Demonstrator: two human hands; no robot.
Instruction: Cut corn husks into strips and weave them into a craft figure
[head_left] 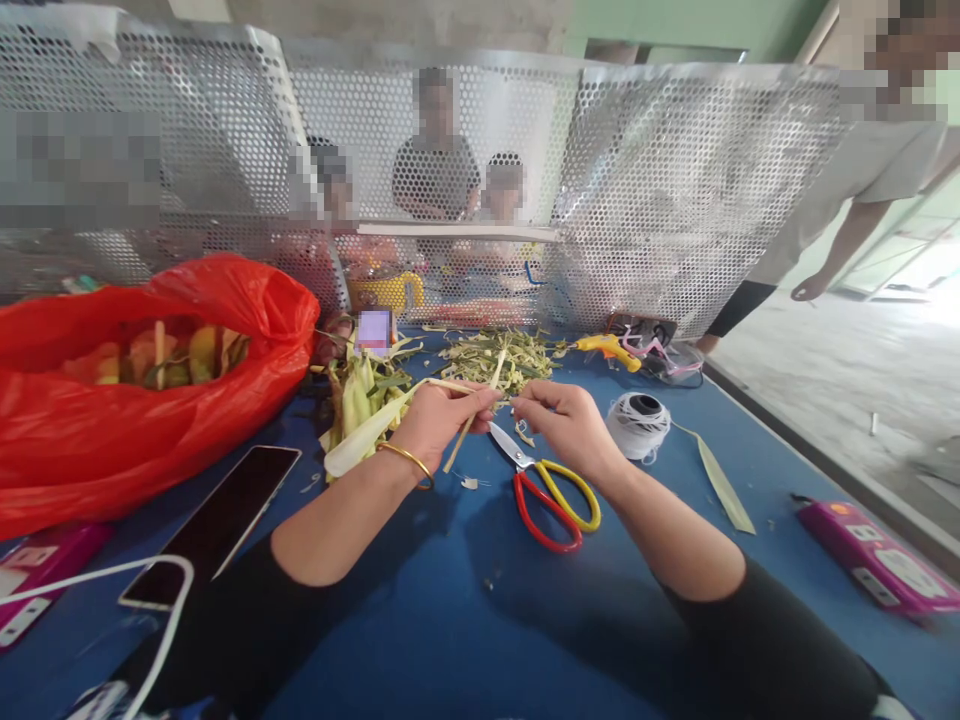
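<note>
My left hand (442, 418), with a gold bangle at the wrist, pinches pale strips of corn husk (367, 440). One strip crosses upright through the fingers, and a long wide one trails left. Close by on the right, my right hand (564, 420) has its thumb and finger pressed together; whatever they hold is too small to make out. Scissors (551, 500) with one red and one yellow handle lie on the blue table below the hands, blades pointing up and left. A spool of white thread (639, 425) stands right of my right hand.
Left are a red plastic bag (150, 430), a phone (217, 530) and a white cable (180, 600). Husk scraps (499, 358) are heaped behind my hands, with a yellow glue gun (607, 348) beyond. A purple box (877, 555) lies right. People sit behind a perforated screen (675, 180); another person stands right.
</note>
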